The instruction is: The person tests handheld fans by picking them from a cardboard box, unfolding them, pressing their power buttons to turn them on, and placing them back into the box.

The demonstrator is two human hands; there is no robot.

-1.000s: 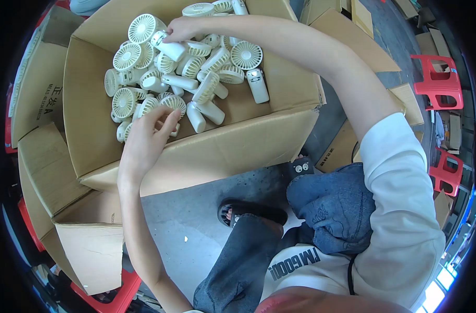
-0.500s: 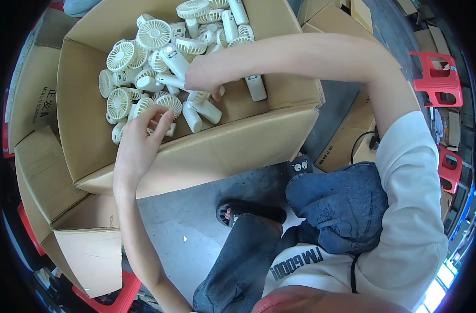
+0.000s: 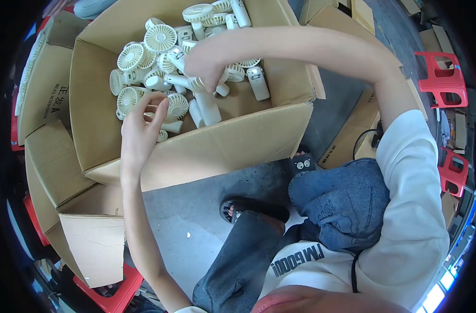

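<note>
White handheld fans [image 3: 161, 38] with round grilles and stubby handles lie jumbled in a large open cardboard box [image 3: 222, 141]. My right hand [image 3: 208, 61] reaches in from the right, fingers pointing down and closed on a handheld fan [image 3: 206, 107] whose handle hangs below them. Part of its grip is hidden behind the hand. Over the near left side of the pile is my left hand [image 3: 139, 130], its thumb and fingers bent but apart, with nothing visible between them. Beside its thumb lies another fan [image 3: 176, 106], grille facing up.
More cardboard boxes [image 3: 55, 167] stand at the left, flaps open. Another carton [image 3: 347, 130] sits to the right of the main box. Red plastic stools [image 3: 441, 78] are at the far right, with a red stool [image 3: 113, 292] at lower left. My sandalled feet [image 3: 253, 207] rest on the grey floor.
The fan at my right hand has gone from tilted to more upright and appears larger, nearer the camera. My left hand stays over the same fans; the whole view has shifted slightly.
</note>
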